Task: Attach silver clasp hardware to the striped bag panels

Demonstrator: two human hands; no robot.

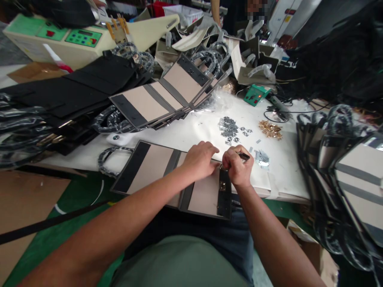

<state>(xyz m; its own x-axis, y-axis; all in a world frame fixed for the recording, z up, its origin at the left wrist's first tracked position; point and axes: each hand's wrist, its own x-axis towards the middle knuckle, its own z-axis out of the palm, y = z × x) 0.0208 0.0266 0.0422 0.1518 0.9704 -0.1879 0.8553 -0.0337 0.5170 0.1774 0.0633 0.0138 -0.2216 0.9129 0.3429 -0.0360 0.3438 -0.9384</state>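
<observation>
A beige panel with black bands lies open over the near table edge and my lap, a plastic-wrapped handle at its left. My left hand rests on the panel's right part, its fingers bent and close together; what its fingertips hold, if anything, is hidden. Beside it, my right hand is closed around a dark slim tool over the top of the right black band. A small metal plate sits on that band below my hands.
Small silver plates and gold pieces lie beyond my hands. Stacked panels stand behind, black ones left, more right. A green device with cables is at the back.
</observation>
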